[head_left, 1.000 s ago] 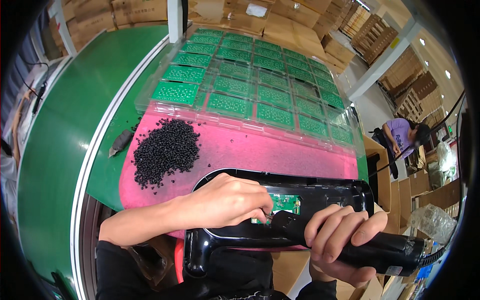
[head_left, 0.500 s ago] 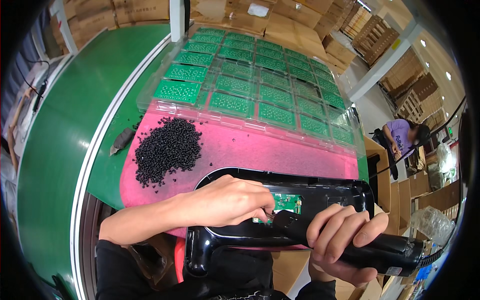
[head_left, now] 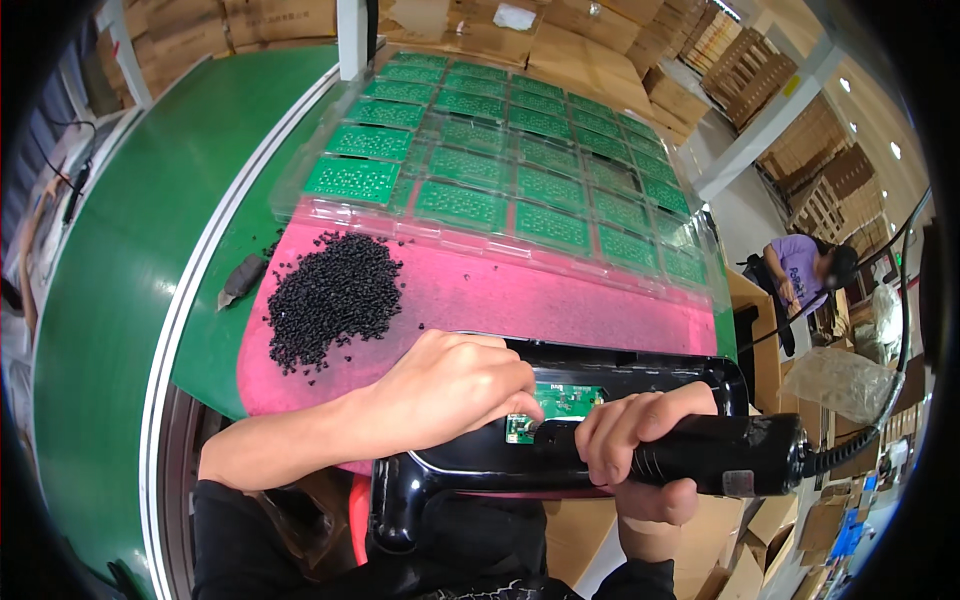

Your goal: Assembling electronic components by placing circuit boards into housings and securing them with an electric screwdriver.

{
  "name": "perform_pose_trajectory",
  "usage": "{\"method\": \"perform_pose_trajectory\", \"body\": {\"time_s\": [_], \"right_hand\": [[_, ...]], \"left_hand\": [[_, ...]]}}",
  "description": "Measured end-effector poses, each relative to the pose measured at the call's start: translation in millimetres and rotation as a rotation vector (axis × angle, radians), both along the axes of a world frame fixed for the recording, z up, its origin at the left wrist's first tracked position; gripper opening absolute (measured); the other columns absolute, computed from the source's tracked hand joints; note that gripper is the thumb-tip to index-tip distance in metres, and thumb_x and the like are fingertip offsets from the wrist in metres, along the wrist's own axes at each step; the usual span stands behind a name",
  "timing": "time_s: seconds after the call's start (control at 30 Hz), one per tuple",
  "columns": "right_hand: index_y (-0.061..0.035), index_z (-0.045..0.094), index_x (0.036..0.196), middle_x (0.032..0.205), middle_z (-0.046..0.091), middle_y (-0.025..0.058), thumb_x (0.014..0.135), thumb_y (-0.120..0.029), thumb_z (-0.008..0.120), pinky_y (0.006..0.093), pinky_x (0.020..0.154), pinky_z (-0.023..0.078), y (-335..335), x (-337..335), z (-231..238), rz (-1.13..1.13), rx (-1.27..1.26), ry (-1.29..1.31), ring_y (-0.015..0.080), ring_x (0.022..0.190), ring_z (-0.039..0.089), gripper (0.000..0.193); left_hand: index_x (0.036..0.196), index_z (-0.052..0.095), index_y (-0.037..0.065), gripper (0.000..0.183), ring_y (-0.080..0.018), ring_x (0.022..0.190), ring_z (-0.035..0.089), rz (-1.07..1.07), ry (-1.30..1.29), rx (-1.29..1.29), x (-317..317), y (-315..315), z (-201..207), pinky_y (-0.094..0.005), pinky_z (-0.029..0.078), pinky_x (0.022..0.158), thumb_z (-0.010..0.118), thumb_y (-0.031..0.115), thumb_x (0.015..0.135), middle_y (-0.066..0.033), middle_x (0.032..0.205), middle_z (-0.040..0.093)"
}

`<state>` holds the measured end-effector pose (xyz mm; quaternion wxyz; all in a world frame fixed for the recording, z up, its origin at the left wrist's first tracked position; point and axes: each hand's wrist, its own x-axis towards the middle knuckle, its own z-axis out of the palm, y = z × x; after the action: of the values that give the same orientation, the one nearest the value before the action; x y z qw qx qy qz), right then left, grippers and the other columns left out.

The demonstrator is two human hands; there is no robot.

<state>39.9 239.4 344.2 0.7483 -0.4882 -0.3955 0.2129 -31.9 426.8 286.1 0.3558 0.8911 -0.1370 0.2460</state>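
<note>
Left hand (head_left: 462,385): fingertips drawn together at the circuit board (head_left: 572,402), near the screwdriver's (head_left: 715,452) nose; I can't tell what they pinch.
Right hand (head_left: 640,440): wrapped around the black screwdriver.
Circuit board: lying inside the black shell (head_left: 405,500), partly hidden from me.
Shell: overlapping the pink mat's (head_left: 570,312) near edge.
Black pieces (head_left: 335,300): heaped on the mat, left.
Clear tray (head_left: 500,243): beyond, carrying more green boards.

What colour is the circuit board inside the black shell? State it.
The circuit board is green; it shows best in the head view.
</note>
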Motion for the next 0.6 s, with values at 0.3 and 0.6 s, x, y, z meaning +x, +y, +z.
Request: {"method": "perform_pose_trajectory", "body": {"time_s": [0.3, 0.6], "right_hand": [[-0.0092, 0.043, 0.094, 0.057, 0.051, 0.0013, 0.081, -0.051, 0.074, 0.0299, 0.048, 0.042, 7, -8, -1, -0.004, -0.030, -0.015, 0.0143, 0.045, 0.048, 0.054], [-0.0037, 0.050, 0.108, 0.079, 0.058, 0.0090, 0.082, -0.015, 0.078, 0.0377, 0.072, 0.046, 6, 5, -6, 0.346, -0.002, 0.149, 0.0187, 0.071, 0.056, 0.040]], "left_hand": [[0.074, 0.054, 0.001, 0.033, -0.0328, 0.068, 0.064, 0.114, 0.154, 0.051, -5, -2, 6, -0.0432, 0.050, 0.054, 0.063, 0.028, 0.090, -0.0126, 0.070, 0.059], [0.082, 0.053, -0.002, 0.017, -0.0328, 0.078, 0.065, 0.000, 0.175, 0.010, -8, 1, -3, -0.0415, 0.052, 0.064, 0.063, 0.011, 0.087, -0.0153, 0.081, 0.061]]}}
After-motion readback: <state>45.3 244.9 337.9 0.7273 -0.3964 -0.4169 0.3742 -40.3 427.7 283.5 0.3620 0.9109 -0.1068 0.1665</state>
